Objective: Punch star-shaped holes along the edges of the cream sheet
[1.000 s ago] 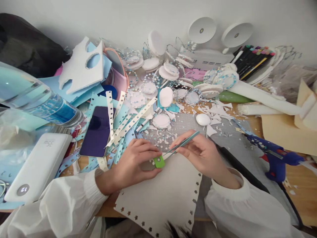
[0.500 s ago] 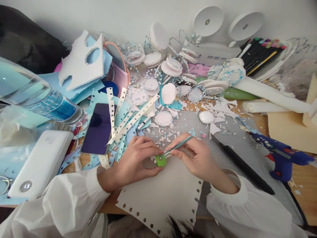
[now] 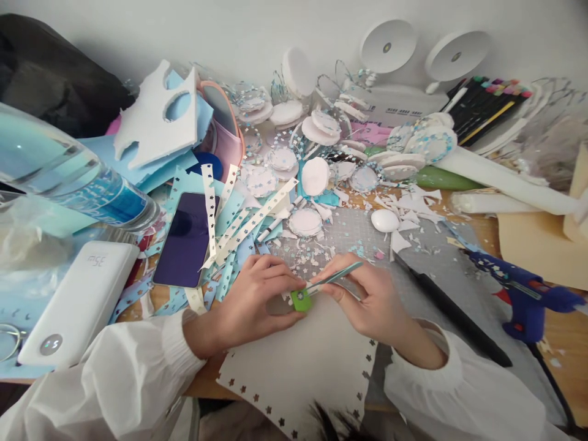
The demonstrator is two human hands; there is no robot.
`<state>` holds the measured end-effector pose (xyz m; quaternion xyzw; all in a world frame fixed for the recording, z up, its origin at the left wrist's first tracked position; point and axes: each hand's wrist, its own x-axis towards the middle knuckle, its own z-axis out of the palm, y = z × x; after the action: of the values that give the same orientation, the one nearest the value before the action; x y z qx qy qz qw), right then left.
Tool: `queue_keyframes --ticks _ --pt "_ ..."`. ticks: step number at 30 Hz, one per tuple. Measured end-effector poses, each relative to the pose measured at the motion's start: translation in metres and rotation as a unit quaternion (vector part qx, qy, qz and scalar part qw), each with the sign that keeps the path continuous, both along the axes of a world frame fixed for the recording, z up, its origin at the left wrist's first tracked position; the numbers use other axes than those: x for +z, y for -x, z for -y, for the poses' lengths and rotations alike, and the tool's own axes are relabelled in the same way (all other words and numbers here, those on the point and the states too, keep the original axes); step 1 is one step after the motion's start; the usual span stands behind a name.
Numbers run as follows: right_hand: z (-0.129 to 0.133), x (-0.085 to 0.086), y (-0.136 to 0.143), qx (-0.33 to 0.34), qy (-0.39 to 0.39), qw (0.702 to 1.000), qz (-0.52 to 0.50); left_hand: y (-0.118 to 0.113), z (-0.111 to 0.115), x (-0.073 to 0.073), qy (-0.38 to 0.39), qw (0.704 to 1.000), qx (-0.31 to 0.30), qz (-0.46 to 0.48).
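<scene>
Between the thumb and fingers of my left hand [image 3: 260, 297] is a small green craft punch [image 3: 302, 300], with a dark star-like spot on its face. My right hand [image 3: 370, 294] pinches a pair of tweezers [image 3: 335, 275], pale green at the upper end. Its thin tips reach to the punch; whether they grip anything there is too small to tell. Under both hands lies a sheet of white paper [image 3: 294, 373] with flower-shaped holes along its edges. Tiny punched bits [image 3: 307, 257] are scattered just beyond my fingers.
A phone [image 3: 181, 239], punched paper strips [image 3: 252, 220], a power bank [image 3: 78, 300] and a water bottle [image 3: 82, 177] crowd the left. White foam discs [image 3: 315, 176] pile up at the back. On the right lie a black-handled knife [image 3: 459, 312] and a blue glue gun [image 3: 523, 294].
The whole view has shifted slightly, so things sit a little lower and further right. Both hands keep nearly the same pose, with the tweezers still at the green punch.
</scene>
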<state>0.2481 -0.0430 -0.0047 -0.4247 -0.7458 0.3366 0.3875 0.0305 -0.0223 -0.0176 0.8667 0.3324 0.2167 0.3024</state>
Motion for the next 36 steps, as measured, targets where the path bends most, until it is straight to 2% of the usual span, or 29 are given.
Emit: queue_keyframes --ticks 5,8,14,23,32,34,36 --pt "0.003 0.003 0.001 0.011 -0.038 0.999 0.017 -0.002 0.002 0.002 -0.015 1.000 0.008 -0.008" --pt "0.003 0.003 0.001 0.012 -0.033 0.999 0.014 -0.003 0.003 0.002 -0.022 1.000 0.010 -0.015" --pt "-0.001 -0.004 0.003 -0.025 0.043 0.998 -0.044 -0.001 0.003 0.003 -0.022 1.000 0.003 -0.013" --pt "-0.005 -0.010 0.004 -0.058 0.191 0.972 -0.124 -0.001 0.002 0.003 -0.006 1.000 0.004 -0.013" --pt "-0.009 -0.013 0.004 -0.051 0.247 0.952 -0.174 0.002 0.003 0.002 -0.010 1.000 0.004 -0.002" --pt "-0.009 -0.013 0.001 -0.036 0.246 0.945 -0.212 0.002 0.003 0.001 -0.010 1.000 0.006 0.002" --pt "-0.010 -0.013 -0.004 -0.048 0.223 0.944 -0.237 0.002 0.002 0.001 -0.011 1.000 0.005 0.005"
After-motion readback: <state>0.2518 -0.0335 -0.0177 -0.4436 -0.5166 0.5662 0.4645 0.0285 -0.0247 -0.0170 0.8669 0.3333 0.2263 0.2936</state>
